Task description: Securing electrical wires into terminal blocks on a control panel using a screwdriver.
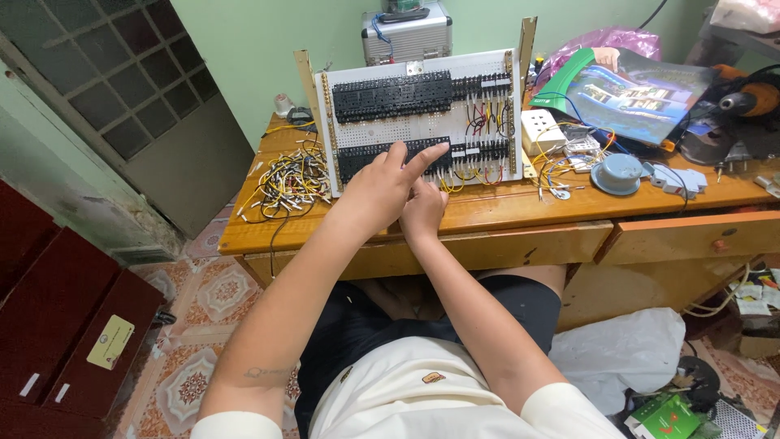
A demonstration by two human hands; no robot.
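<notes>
My left hand (382, 187) lies spread over the lower of 2 black terminal rows (390, 154) on the white panel (422, 118), its index finger stretched right onto the row. My right hand (422, 211) sits just nearer, partly hidden beneath it; I cannot tell its grip. The panel stands upright on the wooden desk (487, 207), with 1 bundle of loose wires (292, 183) to its left.

The person wears a cream short-sleeved shirt (422, 398) with two small orange-brown marks on its front, low in the frame, over black shorts (357, 325). The bare forearm at lower left carries what looks like a small tattoo (264, 372).
</notes>
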